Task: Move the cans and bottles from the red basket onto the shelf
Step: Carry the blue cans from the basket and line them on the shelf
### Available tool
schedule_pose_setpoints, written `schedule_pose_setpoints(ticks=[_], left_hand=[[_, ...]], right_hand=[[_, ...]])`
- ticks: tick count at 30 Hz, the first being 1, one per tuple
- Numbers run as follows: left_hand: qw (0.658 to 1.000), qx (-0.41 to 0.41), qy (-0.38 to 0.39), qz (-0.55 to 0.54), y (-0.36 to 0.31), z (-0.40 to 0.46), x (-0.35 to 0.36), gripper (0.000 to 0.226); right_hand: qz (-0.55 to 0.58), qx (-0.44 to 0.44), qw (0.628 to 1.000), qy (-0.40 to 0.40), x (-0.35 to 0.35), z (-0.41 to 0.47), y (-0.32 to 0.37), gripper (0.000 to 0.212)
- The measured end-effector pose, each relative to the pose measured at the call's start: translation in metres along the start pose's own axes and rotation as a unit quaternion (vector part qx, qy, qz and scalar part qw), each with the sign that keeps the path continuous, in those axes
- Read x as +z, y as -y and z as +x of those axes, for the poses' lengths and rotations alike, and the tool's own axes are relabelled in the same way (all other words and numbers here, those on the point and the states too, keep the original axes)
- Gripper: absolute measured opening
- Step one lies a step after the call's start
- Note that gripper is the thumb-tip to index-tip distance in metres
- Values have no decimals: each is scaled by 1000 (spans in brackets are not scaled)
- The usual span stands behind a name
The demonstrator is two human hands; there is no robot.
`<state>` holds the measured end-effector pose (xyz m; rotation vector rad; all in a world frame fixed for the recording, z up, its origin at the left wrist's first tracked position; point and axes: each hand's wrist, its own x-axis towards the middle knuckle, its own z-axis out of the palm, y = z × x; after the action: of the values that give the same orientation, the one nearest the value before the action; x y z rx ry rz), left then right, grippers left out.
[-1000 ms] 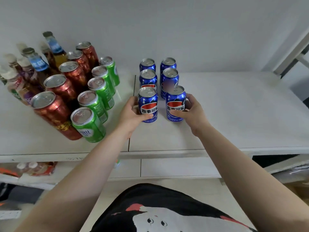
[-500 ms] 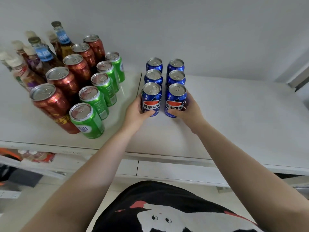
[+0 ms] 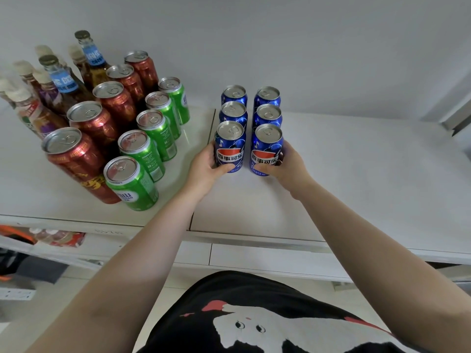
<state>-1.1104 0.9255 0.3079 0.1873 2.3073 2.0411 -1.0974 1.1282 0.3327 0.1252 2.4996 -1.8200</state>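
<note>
White shelf [image 3: 356, 174]: blue aluminium cola cans, two columns of three.
Left hand [image 3: 204, 169] grasps front-left blue can [image 3: 230, 146]; right hand [image 3: 288, 166] grasps front-right blue can [image 3: 266, 149] — both upright on shelf, apparently squared into rows by brand.
Red basket — not in view.

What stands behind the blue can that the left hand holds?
Behind the front-left blue can, gripped by the left hand, two more blue cans stand in a row. Their lower parts are covered, so contact cannot be judged.
</note>
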Motion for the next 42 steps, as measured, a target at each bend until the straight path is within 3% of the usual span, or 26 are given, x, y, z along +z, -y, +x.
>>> schedule_pose_setpoints(ticks=[17, 22, 28, 32, 36, 39, 42], left_hand=[[999, 14, -12, 41, 2, -4, -4, 74], [994, -5, -72, 83, -5, -21, -5, 77], [979, 3, -158, 129, -20, -90, -4, 62], [956, 12, -221, 191, -24, -166, -9, 50], [932, -62, -281, 221, -16, -254, -30, 43], [898, -130, -311, 282, -6, -326, -51, 42], [855, -199, -357, 318, 2, -392, -69, 43]], right_hand=[[-20, -10, 999, -47, 6, -13, 4, 78], [-22, 36, 996, -73, 5, -31, 1, 95], [-53, 3, 991, -125, 3, -74, -4, 64], [-89, -87, 991, -58, 29, -108, 5, 48], [-104, -165, 979, 65, 84, -151, 12, 45], [-150, -199, 954, 168, 129, -188, 12, 41], [-202, -223, 906, 297, 170, -229, 8, 46]])
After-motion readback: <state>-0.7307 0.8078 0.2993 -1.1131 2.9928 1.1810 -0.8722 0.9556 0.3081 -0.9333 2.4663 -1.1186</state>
